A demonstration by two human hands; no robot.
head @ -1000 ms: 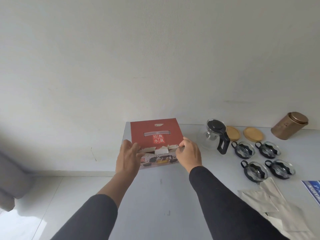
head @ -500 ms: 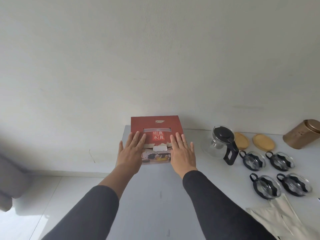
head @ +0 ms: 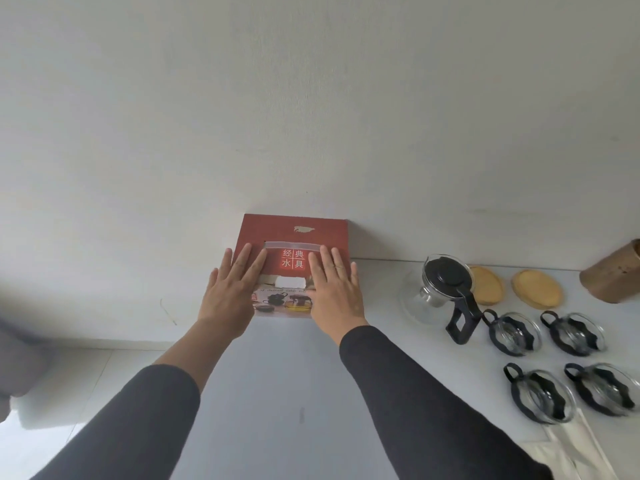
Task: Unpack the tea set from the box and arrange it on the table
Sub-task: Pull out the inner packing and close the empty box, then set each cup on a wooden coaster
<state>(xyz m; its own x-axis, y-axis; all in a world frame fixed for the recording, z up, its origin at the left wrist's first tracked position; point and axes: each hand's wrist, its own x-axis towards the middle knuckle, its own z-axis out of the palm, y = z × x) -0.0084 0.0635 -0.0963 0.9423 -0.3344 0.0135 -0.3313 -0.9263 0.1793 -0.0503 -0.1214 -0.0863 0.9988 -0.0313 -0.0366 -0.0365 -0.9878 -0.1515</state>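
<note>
Red box [head: 294,233] at table's [head: 277,393] far edge, against wall. Left hand [head: 230,292] and right hand [head: 334,289] lie flat on its lid, fingers straight, grip unclosed. Teapot [head: 440,289] stands well right.

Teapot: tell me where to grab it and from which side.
Take the teapot by its black handle, which sticks out toward the near edge of the table. Come in from the near side with the right hand, fingers through the loop. The glass body looks round and smooth, a poorer grip, and the cups crowd its right.
</note>
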